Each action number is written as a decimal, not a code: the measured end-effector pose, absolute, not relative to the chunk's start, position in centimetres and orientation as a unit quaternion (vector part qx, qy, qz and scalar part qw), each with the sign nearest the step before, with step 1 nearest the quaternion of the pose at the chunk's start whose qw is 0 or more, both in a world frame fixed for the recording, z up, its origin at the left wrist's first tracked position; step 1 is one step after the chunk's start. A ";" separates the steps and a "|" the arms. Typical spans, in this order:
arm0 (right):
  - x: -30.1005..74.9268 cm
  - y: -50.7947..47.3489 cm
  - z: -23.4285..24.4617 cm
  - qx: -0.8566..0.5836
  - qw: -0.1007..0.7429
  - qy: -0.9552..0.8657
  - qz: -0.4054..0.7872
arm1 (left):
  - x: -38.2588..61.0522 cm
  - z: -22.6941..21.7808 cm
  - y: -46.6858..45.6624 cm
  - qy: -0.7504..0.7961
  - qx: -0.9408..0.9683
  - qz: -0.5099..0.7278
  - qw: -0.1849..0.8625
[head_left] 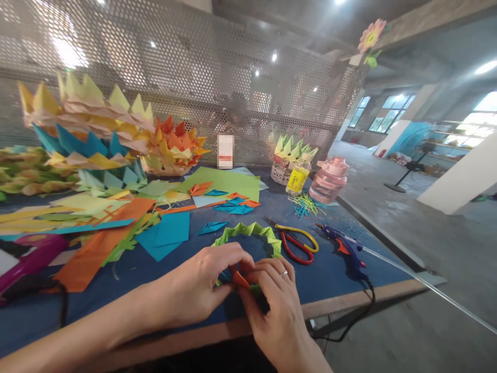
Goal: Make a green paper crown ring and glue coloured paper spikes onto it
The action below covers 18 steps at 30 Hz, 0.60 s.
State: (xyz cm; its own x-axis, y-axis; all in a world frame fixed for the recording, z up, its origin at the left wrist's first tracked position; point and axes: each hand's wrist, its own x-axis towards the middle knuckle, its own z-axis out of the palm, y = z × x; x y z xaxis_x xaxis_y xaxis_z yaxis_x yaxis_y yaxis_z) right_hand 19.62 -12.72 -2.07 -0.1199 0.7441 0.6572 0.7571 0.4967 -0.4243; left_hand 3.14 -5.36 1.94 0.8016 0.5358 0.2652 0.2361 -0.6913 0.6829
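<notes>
A ring of folded green paper pieces [254,232] lies on the blue table top [334,274] near the front edge. Both my hands meet at its near side. My left hand [202,282] is closed, its fingers pinching the ring together with a small orange folded piece [240,280]. My right hand [277,311], with a ring on one finger, curls round the same spot and presses on the orange piece. The near part of the green ring is hidden under my fingers.
Red and yellow scissors [297,243] and a blue glue gun [347,251] lie right of the ring. Loose paper sheets [165,235], folded blue and orange pieces [233,204], big paper crowns [85,124], a yellow bottle [297,178] and a pink jar [329,180] fill the table. A perforated metal screen [194,77] stands behind.
</notes>
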 end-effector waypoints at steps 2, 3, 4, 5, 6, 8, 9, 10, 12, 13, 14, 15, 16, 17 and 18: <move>19.6 -12.8 -2.0 -0.500 0.440 -0.746 -0.009 | 3.0 1.9 -5.2 0.224 0.898 0.221 0.307; 19.6 -12.8 -2.0 -0.499 0.443 -0.745 -0.010 | 3.0 1.9 -5.1 0.226 0.904 0.218 0.292; 19.6 -12.8 -1.9 -0.498 0.446 -0.744 -0.010 | 2.9 1.9 -4.9 0.226 0.909 0.214 0.276; 19.6 -12.8 -1.9 -0.497 0.449 -0.742 -0.010 | 2.9 1.8 -4.8 0.226 0.914 0.211 0.262; 19.5 -12.8 -2.0 -0.497 0.452 -0.741 -0.009 | 2.8 1.8 -4.7 0.225 0.918 0.209 0.252; 19.5 -12.7 -2.1 -0.499 0.457 -0.736 -0.007 | 2.8 1.7 -4.5 0.225 0.921 0.204 0.245; 19.5 -12.7 -2.1 -0.500 0.459 -0.734 -0.005 | 2.8 1.6 -4.5 0.224 0.922 0.200 0.245; 19.5 -12.7 -2.2 -0.500 0.459 -0.734 -0.003 | 2.8 1.6 -4.4 0.221 0.923 0.197 0.245; 19.6 -12.8 -2.1 -0.499 0.455 -0.738 0.001 | 2.9 1.5 -4.3 0.212 0.926 0.193 0.245; 19.6 -12.9 -2.0 -0.497 0.451 -0.741 0.003 | 3.0 1.4 -4.3 0.208 0.927 0.196 0.245; 19.7 -12.9 -1.9 -0.496 0.444 -0.746 0.007 | 3.0 1.4 -4.2 0.206 0.926 0.201 0.244; 19.8 -13.0 -1.7 -0.495 0.437 -0.751 0.012 | 3.0 1.3 -4.2 0.203 0.926 0.206 0.243; 19.9 -13.1 -1.6 -0.496 0.428 -0.755 0.017 | 3.0 1.3 -4.1 0.202 0.925 0.212 0.242; 20.0 -13.2 -1.5 -0.499 0.419 -0.758 0.021 | 3.0 1.3 -4.1 0.202 0.924 0.218 0.241; 20.1 -13.2 -1.4 -0.502 0.411 -0.760 0.022 | 3.0 1.3 -4.1 0.202 0.923 0.222 0.240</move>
State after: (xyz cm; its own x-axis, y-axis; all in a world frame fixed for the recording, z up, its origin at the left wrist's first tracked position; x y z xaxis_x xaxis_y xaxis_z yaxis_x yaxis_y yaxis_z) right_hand 20.05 -13.20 -1.39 -0.1573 0.7821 0.6029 0.7454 0.4945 -0.4471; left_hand 2.97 -4.11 1.26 0.8196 0.4800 0.3129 0.2666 -0.8028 0.5333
